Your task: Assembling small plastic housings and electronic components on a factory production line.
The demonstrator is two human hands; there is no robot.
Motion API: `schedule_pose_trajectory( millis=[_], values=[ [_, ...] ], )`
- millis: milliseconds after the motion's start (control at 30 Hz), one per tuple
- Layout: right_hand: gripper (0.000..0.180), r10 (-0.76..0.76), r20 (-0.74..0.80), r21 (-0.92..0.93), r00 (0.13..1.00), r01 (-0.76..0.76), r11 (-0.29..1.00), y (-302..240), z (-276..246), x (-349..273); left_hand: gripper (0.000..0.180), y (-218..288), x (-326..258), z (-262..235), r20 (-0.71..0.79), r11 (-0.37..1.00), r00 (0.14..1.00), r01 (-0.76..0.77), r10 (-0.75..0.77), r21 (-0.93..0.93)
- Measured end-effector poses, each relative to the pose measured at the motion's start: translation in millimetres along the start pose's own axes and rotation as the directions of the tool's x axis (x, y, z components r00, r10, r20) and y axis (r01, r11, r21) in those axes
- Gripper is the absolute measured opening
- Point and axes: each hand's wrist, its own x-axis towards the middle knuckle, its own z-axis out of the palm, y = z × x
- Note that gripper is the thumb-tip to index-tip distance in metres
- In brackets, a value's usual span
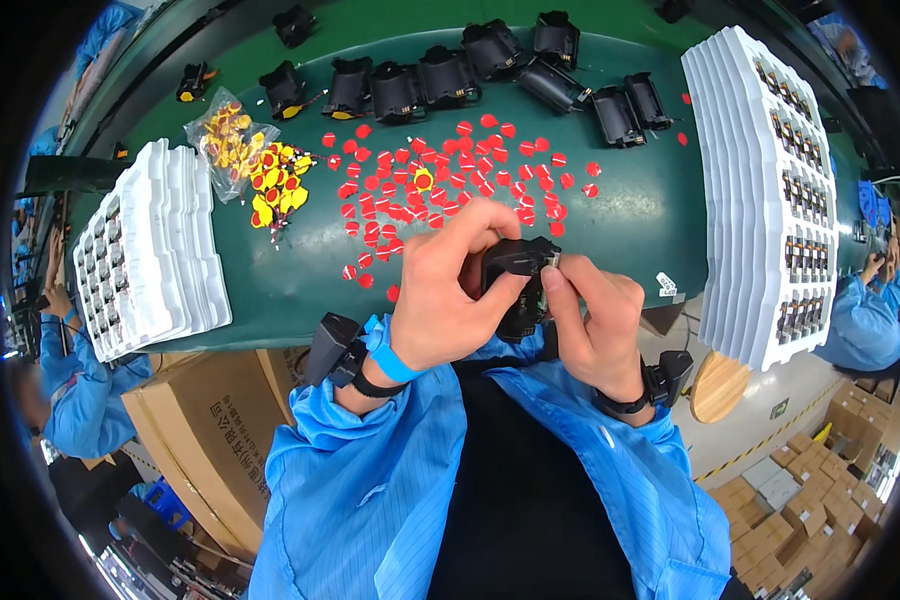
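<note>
My left hand [440, 290] grips a small black plastic part [515, 275] from the left side, fingers curled over its top. My right hand [595, 315] pinches the same part at its right edge, where a small pale piece shows under the fingertips. Both hands hover over the near edge of the green table [270, 285]. Many small red round stickers [450, 185] lie scattered just beyond my hands. A row of similar black parts [440, 80] sits along the far side of the table.
A stack of white trays [155, 250] stands at the left and a taller one [765, 190] at the right. Yellow-and-red tabs spill from a clear bag [235, 140]. A cardboard box [215, 430] sits below the table. People in blue coats work at both sides.
</note>
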Motion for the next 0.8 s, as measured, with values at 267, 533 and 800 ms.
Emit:
schedule_pose_trajectory(
  millis=[267,533,800],
  values=[
    [0.010,-0.014,-0.001,0.065,1.000,0.014,0.998,-1.2,-3.2,10.3,0.033,7.0,-4.2,-3.7,0.075,0.988,0.986,-0.149,0.152,-0.043],
    [0.021,0.052,0.025,0.112,0.998,-0.054,0.992,1.8,6.9,11.6,0.029,-3.7,-2.2,-4.3,-0.070,0.988,0.993,-0.106,0.099,-0.111],
    [0.030,-0.102,-0.172,-0.352,0.980,0.036,0.935,37.6,-43.2,182.5,0.037,19.7,-45.3,-47.0,-0.502,0.932,0.789,-0.260,0.355,0.251]
  ],
)
